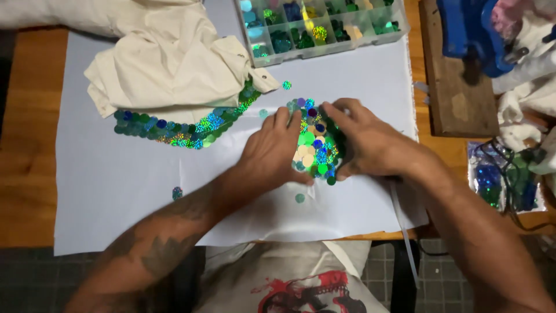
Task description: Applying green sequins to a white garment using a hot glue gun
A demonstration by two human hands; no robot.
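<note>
A loose heap of shiny green, blue and gold sequins point(313, 145) lies on a white cloth sheet point(116, 179) spread over a wooden table. My left hand point(271, 152) rests flat beside the heap, fingertips touching its left side. My right hand point(366, 139) cups the heap from the right, fingers curled over its top. A cream fabric piece point(168, 64) lies at the upper left, and along its lower edge runs a curved band of sequins point(185, 130).
A clear compartment box point(324, 26) of sorted sequins stands at the top. Stray sequins point(177, 192) dot the sheet. A wooden board point(457, 87) with a blue tool point(469, 29) sits at the right, above bags of sequins point(504, 179).
</note>
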